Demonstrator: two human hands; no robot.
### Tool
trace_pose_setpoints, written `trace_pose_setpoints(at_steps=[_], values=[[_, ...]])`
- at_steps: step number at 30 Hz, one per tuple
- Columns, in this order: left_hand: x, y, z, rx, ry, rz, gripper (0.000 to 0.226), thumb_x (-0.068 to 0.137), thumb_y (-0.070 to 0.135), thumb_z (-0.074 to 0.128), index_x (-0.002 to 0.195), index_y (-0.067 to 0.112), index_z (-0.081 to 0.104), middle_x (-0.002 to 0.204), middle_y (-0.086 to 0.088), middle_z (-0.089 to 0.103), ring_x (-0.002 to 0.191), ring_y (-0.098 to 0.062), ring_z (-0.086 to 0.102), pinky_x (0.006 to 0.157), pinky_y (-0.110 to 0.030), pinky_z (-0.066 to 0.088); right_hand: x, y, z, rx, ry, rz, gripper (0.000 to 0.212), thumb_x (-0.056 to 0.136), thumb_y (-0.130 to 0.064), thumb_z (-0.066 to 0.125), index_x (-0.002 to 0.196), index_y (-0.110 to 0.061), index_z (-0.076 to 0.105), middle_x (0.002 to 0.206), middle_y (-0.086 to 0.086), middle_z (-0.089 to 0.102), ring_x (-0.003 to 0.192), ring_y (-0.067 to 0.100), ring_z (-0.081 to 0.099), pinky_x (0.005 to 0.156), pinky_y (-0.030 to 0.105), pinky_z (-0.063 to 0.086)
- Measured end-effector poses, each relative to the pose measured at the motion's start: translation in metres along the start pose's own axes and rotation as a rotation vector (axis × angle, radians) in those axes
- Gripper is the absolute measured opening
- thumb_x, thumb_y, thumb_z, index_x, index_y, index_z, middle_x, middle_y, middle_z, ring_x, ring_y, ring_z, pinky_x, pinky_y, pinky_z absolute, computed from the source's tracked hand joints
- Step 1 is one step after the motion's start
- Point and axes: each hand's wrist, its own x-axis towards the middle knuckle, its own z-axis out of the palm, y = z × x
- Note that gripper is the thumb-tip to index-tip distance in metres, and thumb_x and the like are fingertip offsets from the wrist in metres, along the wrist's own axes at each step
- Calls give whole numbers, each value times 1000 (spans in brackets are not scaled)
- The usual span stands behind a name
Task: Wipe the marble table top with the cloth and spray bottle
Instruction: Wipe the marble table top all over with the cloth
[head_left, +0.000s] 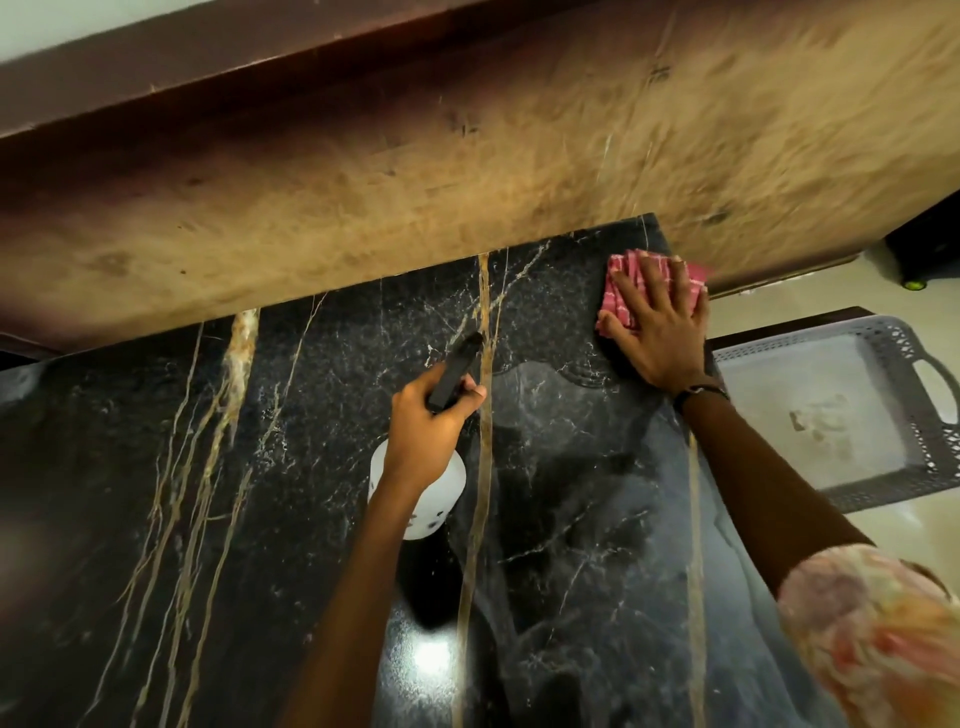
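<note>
The black marble table top (156, 493) with gold and white veins fills the lower view. My left hand (426, 426) grips a spray bottle (441, 499) by its black nozzle head, its white body hanging below my wrist above the marble's middle. My right hand (660, 332) lies flat, fingers spread, pressing a folded red-and-white checked cloth (623, 286) onto the far right corner of the marble. A duller wiped patch with a wavy edge spreads below the cloth.
A tan upholstered sofa or bed side (519, 156) with a dark wooden rail runs along the table's far edge. A grey plastic tray (930, 467) with handles sits on the pale floor right of the table. A dark object stands at far right.
</note>
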Motion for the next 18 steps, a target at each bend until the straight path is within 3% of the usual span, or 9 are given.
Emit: trace_pose_setpoints(at_steps=[4,8,12,15,18], values=[[-13,-1,2,5,-24,-5,15,85,5,65,74,15,62,52,10,54,38,-3,46,50,-24,32,-41,-7,10,-54,-12,-220,70,90,-71,21,150,-35,23,160,2,17,148,32,9,111,66,14],[-25,-5,-4,-18,-15,-32,16,85,4,63,74,15,62,48,14,55,38,0,48,50,-21,32,-112,19,7,-59,-30,-362,71,91,-69,24,149,-29,31,160,5,20,148,31,6,113,63,16],[-39,-11,-11,-54,42,-78,21,85,2,63,73,19,63,45,14,54,36,-1,45,46,-15,31,-104,27,-4,-32,-47,-229,73,90,-73,17,148,-31,32,159,5,23,147,32,10,113,61,17],[-49,-16,-18,-51,60,-94,19,85,2,63,73,17,63,44,13,53,36,-3,45,48,-22,31,-71,-9,-1,7,-45,-46,71,88,-73,21,148,-37,28,160,1,19,147,34,10,112,63,11],[-58,-18,-22,-54,77,-112,19,85,2,63,73,16,63,42,13,52,36,-3,46,50,-25,31,-49,-55,10,9,-60,-103,73,87,-75,16,148,-37,28,159,3,20,146,36,12,110,66,6]])
